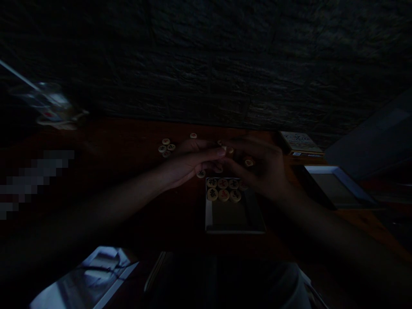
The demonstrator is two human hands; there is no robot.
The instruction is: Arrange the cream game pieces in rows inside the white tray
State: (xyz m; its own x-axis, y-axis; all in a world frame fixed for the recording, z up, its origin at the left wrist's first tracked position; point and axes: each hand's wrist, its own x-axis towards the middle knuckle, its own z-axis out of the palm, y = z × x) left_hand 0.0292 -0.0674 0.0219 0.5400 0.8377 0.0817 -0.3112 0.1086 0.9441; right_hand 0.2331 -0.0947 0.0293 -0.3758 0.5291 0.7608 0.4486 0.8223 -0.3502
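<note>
The left hand (189, 165) and right hand (260, 169) meet above a dark wooden surface (138, 137), their fingers (210, 153) too blurred to tell whether they grip a round xiangqi piece (224, 148). More pieces (222, 183) sit in a white tray (208, 210) just below.

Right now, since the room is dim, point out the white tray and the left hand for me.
White tray (208, 214): head view, on its left rim.
Left hand (188, 165): head view, on the back of the hand.
</note>
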